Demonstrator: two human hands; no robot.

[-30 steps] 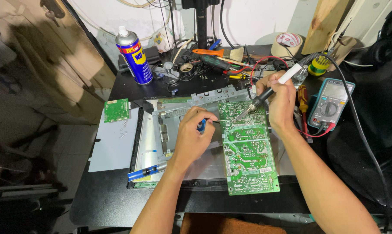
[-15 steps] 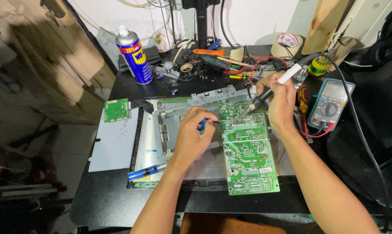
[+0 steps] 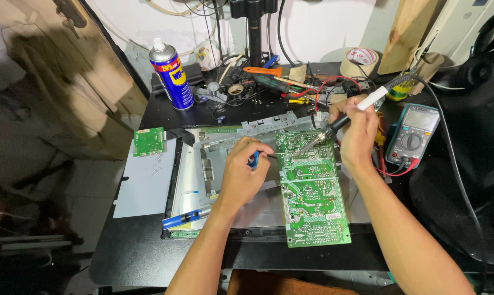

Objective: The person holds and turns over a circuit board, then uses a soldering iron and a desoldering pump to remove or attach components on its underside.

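Landmark: large green board (image 3: 312,191), lying solder side up on a metal chassis (image 3: 225,150) at the middle of the black table (image 3: 132,257).

- Far left of the board: small green board (image 3: 149,141), set on a grey sheet (image 3: 143,186), apart from the work.
- Up-left of the board: blue and yellow spray can (image 3: 171,74), upright at the table's back edge.
- Lower left of the board: blue pump tool (image 3: 185,218), lying on the chassis edge, seemingly parked within reach.
- Just left of the board: left hand (image 3: 242,177), fingers curled, pinching a thin blue-handled tool (image 3: 254,159) whose tip points at the board's left edge; the hand rests on the chassis, probably for steadiness.
- Above the board's top right: right hand (image 3: 358,134), closed in a pen grip on a soldering iron (image 3: 348,117), tip angled down onto the board's upper part.
- Behind the board: brush (image 3: 274,71), tape roll (image 3: 359,59), tangled wires.
- Right of the board: multimeter (image 3: 413,134), face up, leads trailing towards the board.
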